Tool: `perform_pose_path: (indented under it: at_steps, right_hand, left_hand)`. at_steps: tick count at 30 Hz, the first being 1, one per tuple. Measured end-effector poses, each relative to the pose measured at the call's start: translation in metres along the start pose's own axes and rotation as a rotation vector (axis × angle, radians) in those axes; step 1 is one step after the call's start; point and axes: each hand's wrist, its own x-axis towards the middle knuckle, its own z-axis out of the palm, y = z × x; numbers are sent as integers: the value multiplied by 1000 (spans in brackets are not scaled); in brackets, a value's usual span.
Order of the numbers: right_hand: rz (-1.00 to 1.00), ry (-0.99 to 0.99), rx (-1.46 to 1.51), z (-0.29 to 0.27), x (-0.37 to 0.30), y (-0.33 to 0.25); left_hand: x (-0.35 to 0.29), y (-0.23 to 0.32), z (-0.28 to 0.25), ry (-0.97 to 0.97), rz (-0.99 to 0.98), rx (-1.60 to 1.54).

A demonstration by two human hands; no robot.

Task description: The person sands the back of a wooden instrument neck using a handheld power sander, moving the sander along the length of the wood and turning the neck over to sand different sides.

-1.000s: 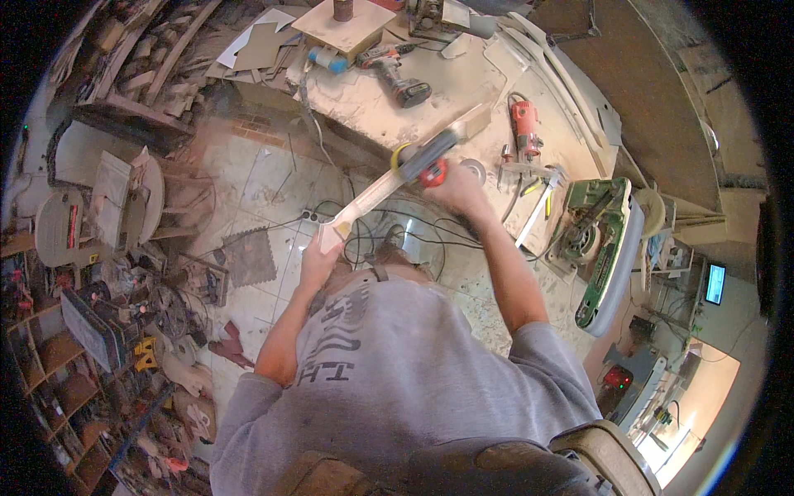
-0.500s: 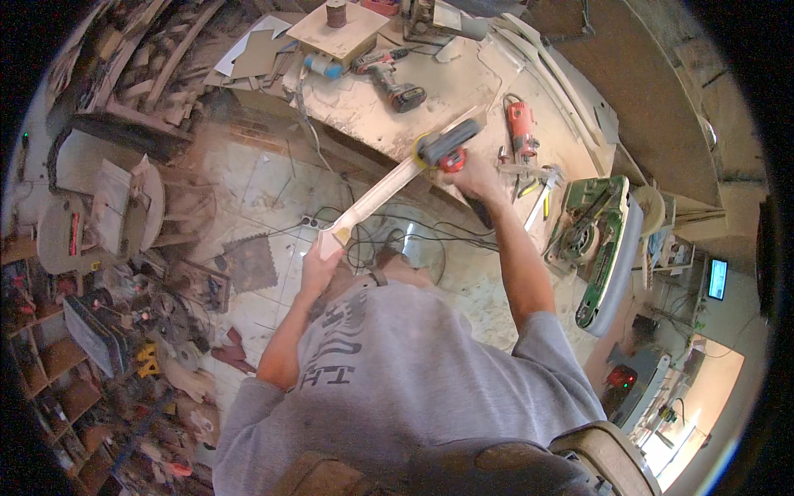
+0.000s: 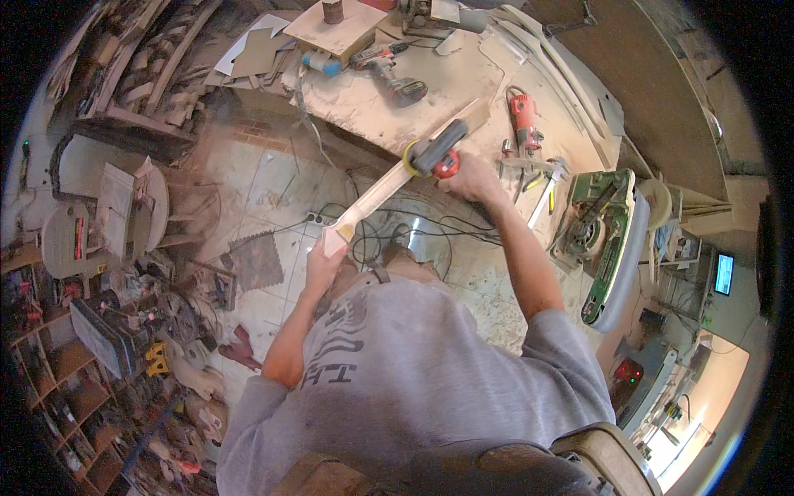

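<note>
My left hand is closed around the near end of a long, pale strip of wood, which slants up to the right with its far end over the workbench edge. In my right hand is a handheld power tool with a dark grey elongated head, a yellow ring and a red part. The tool's head lies along the upper part of the strip, seemingly touching it. My fingers hide much of the tool's handle.
On the dusty workbench lie a cordless drill, a red corded tool and calipers. A green belt sander stands to the right. Black cables run across the tiled floor. Cluttered shelves fill the left.
The power tool has shifted slightly down and left along the strip, with my right hand. My left hand keeps its hold on the near end. The view has shifted slightly.
</note>
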Motion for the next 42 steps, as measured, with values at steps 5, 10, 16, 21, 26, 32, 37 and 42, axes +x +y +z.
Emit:
perform_pose_path:
  at_steps: [5, 10, 16, 21, 26, 32, 37, 42]
  right_hand:
    - [22, 123, -40, -19, 45, 44]
    - [55, 168, 11, -39, 51, 38]
    - [-31, -3, -8, 9, 10, 3]
    - [-169, -47, -49, 51, -36, -39]
    - [-150, -93, 5, 25, -53, -71]
    - [-19, -58, -10, 23, -29, -36]
    - [-169, -94, -31, 44, -49, -59]
    - [-103, -81, -3, 31, -50, -64]
  left_hand:
    - [2, 13, 7, -22, -58, 21]
    - [2, 18, 3, -47, -49, 37]
    - [2, 9, -1, 0, 92, 145]
    - [0, 10, 1, -2, 93, 115]
    - [-3, 7, 0, 27, 119, 144]
    - [-1, 14, 4, 22, 66, 226]
    - [-2, 21, 3, 10, 88, 234]
    - [-3, 21, 1, 26, 111, 200]
